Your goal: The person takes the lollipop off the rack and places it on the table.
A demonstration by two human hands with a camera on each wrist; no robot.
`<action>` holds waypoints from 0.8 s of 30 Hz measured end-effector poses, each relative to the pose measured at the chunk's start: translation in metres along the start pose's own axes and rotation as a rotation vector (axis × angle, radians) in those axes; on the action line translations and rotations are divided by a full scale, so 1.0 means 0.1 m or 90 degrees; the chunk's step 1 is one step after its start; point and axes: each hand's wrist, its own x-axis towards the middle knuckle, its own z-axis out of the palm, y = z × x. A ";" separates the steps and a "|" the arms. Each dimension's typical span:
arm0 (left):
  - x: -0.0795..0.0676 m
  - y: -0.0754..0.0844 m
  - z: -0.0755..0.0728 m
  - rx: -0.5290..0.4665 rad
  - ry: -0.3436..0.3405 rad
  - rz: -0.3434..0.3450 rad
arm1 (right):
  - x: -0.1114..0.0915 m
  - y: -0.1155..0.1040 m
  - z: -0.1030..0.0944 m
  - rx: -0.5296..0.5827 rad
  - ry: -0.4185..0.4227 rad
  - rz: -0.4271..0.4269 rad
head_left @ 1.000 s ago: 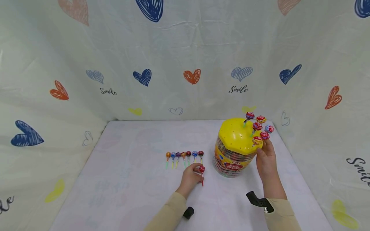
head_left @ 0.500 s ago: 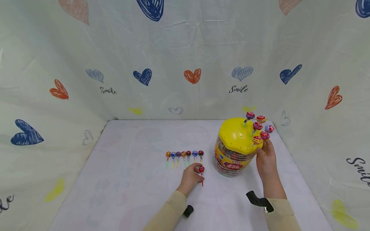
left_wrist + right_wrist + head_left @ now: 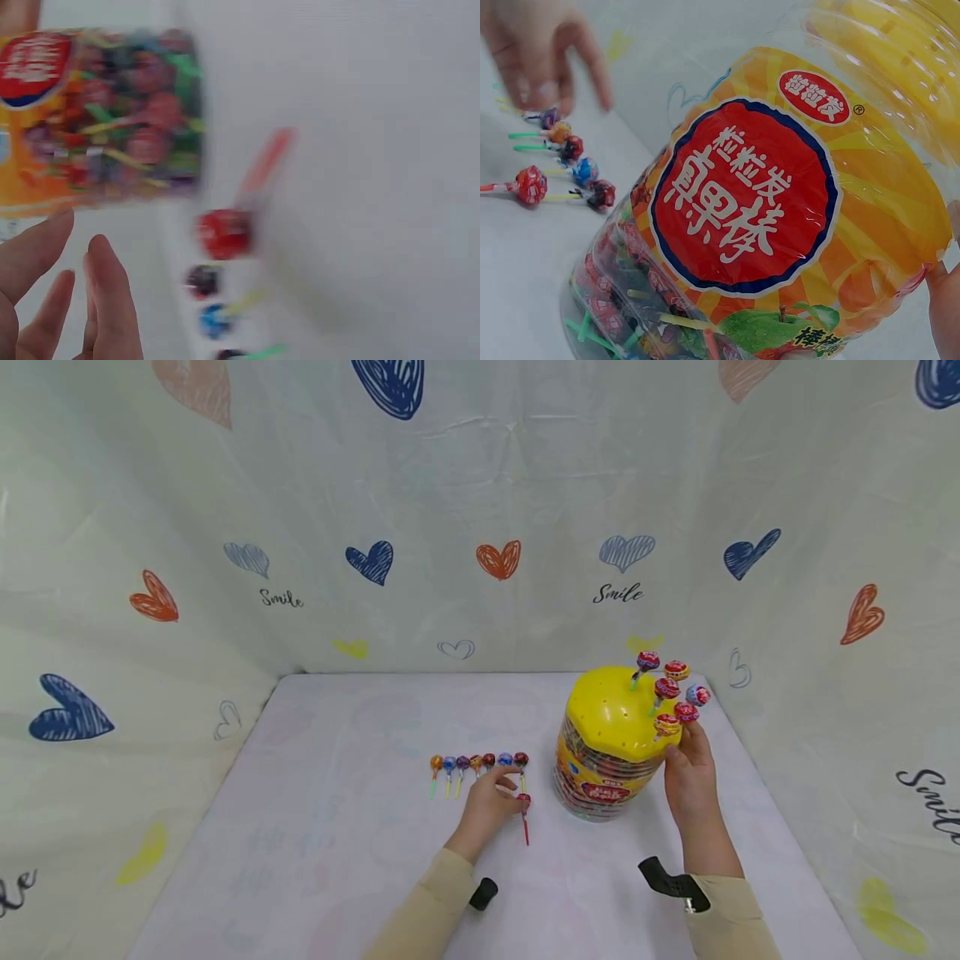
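My left hand [image 3: 491, 802] hovers over the table beside the red lollipop [image 3: 524, 803], its fingers spread and holding nothing. In the left wrist view those fingertips [image 3: 105, 259] stand apart from the blurred red lollipop [image 3: 225, 234], which lies with its red stick on the white surface. Beyond it runs a row of several wrapped lollipops [image 3: 462, 762], partly covered by the hand. My right hand [image 3: 690, 785] grips the clear candy jar [image 3: 600, 789] by its right side, just under the yellow lid [image 3: 618, 714]. Several lollipops [image 3: 666, 688] stick up from the lid's right part.
The white table [image 3: 337, 860] ends at a back edge against a heart-printed curtain [image 3: 420, 602]. Curtain also hangs on both sides. More lollipops [image 3: 615, 315] fill the lower part of the jar, behind its orange label [image 3: 885, 247].
My left hand has let go of the red lollipop and moved slightly up and left, its fingers now over part of the row. The right hand and the jar stay in place.
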 end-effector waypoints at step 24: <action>-0.26 1.80 0.29 -0.060 -0.295 0.354 | -0.04 -0.05 -0.04 -0.045 0.001 0.027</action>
